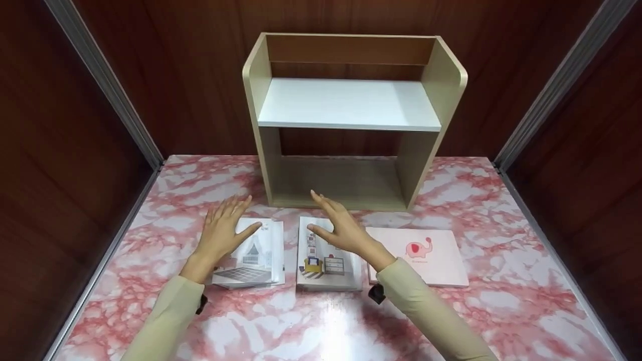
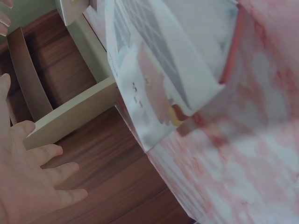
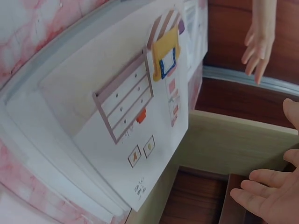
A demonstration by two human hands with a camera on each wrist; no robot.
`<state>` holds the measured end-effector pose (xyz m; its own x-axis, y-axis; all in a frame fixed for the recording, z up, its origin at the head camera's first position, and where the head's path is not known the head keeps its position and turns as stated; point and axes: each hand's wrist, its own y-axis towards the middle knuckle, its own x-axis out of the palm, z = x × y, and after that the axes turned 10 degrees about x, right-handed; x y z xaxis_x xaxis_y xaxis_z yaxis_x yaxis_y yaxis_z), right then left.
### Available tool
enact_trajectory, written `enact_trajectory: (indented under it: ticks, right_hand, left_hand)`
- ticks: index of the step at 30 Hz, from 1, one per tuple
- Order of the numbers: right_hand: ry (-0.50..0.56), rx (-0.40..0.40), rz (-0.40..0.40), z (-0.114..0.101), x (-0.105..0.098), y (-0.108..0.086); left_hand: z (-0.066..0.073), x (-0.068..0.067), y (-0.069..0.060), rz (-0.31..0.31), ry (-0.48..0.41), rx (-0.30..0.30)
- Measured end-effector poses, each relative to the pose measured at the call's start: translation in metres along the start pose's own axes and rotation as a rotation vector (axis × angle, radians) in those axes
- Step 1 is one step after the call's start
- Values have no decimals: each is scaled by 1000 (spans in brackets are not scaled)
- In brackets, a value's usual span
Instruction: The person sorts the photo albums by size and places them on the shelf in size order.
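Note:
My left hand (image 1: 220, 235) hovers over the left stack of flat white printed items (image 1: 248, 273), its fingers spread and thumb out; part of the stack is hidden under it. Above the middle stack (image 1: 326, 278), printed with a yellow armchair and a chest of drawers, is my right hand (image 1: 346, 233), fingers extended and thumb apart. To its right lies a flat pink stack (image 1: 436, 265) with a red elephant print. Both wrist views show the palms, the left hand (image 2: 28, 177) and the right hand (image 3: 275, 191), with nothing held. Whether the stacks are books or packs I cannot tell.
A two-level shelf unit (image 1: 351, 125) with a white upper board and pale wood sides stands at the back, just beyond the stacks. Brown wood-look panels (image 1: 190, 75) enclose the pink marbled tabletop (image 1: 501, 281) at the back and sides.

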<state>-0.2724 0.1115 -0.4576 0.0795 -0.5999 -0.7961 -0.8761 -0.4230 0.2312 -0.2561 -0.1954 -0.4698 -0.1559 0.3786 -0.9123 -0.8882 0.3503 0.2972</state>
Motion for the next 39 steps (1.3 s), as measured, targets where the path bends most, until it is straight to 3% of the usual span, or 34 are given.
enact_trajectory:
  ticks: [8, 39]
  right_hand:
    - [4, 17, -17, -4, 7, -1]
    - [44, 21, -67, -13, 22, -5]
  left_hand:
    - [-7, 3, -7, -20, -5, -30]
    - [-19, 10, -27, 23, -42, -58]
